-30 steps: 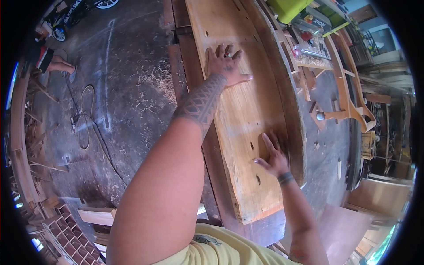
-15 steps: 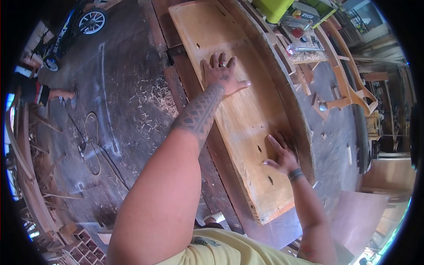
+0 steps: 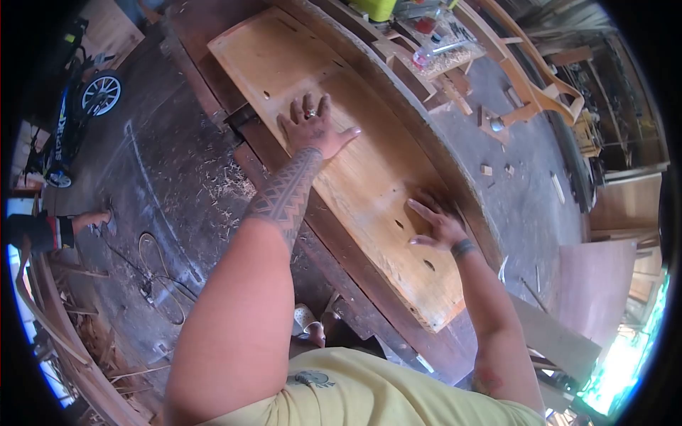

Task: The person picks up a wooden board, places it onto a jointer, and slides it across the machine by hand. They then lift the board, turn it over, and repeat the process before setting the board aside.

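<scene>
1. Item: a long, wide wooden board (image 3: 364,177), lying flat on the tabletop (image 3: 447,355). Its near end sits just short of the tabletop's near end; a bare strip of tabletop runs along the board's left edge.

2. Right side: a thick plank (image 3: 449,169) runs lengthwise just beside the board and rises above its face. It would probably act as a fence against sideways slip on that side; whether the two touch along the full length cannot be told.

3. Left hand (image 3: 316,131): palm down near the board's left edge, on the farther half. Fingers are spread and released, grasping nothing. Such a placement appears suited to bearing on the far part of the board.

4. Right hand (image 3: 440,228): over the nearer half, close to the plank. Fingers are spread and clenched on nothing; the outer ones lie in shadow, so contact with the plank cannot be confirmed.

5. Assessment: the hands stand well apart, set diagonally across the face, which likely spreads their pressure between both long sides.

6. Surroundings: wood shavings (image 3: 227,183) litter the floor (image 3: 145,121) beyond the tabletop's left edge. A clear bottle (image 3: 422,57) stands beyond the plank, well apart from both hands.
</scene>
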{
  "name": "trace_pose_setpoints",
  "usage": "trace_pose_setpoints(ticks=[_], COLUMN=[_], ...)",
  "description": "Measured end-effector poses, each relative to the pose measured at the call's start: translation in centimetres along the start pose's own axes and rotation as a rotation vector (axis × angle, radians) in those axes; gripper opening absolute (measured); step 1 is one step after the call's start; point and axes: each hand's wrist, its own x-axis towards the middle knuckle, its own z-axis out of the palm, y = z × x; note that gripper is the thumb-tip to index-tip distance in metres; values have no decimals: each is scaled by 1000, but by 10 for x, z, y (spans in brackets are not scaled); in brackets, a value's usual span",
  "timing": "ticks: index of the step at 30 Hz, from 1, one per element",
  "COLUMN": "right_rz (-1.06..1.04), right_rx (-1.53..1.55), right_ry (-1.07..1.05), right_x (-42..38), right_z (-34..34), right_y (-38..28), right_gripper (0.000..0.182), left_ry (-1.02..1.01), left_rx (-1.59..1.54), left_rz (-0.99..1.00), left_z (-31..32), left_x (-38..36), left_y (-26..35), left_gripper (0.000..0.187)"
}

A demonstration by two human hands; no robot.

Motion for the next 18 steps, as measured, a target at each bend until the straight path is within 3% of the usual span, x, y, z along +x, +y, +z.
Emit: trace_pose_setpoints(ticks=[18], right_rz=[-21], right_rx=[90], right_ry=[14], right_x=[-4], right_z=[6], right_y=[1], right_gripper=[107], left_ry=[52], left_rx=[99], left_rz=[-18], left_z=[12], left_x=[5], left_y=[6], left_gripper=[124])
